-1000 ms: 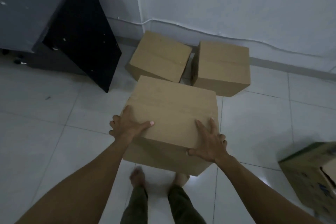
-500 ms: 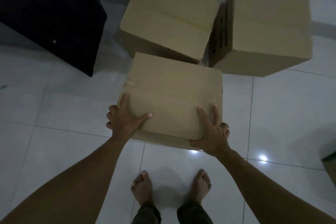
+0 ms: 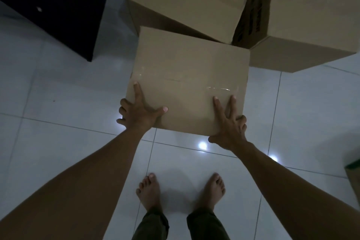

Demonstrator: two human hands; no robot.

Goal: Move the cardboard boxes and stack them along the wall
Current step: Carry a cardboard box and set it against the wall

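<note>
A taped brown cardboard box is low over the white tile floor in front of my feet. My left hand grips its near left corner, fingers spread over the top and side. My right hand grips its near right corner the same way. Just beyond it lie two more cardboard boxes: a tilted one at top centre and another at top right with dark print on its left side. The wall is out of view.
A dark cabinet or panel stands at the top left. The corner of a printed box shows at the right edge. My bare feet stand on glossy tiles with light reflections.
The box has come down towards the floor in front of the two other boxes. My view has tilted down, so the wall has left the frame.
</note>
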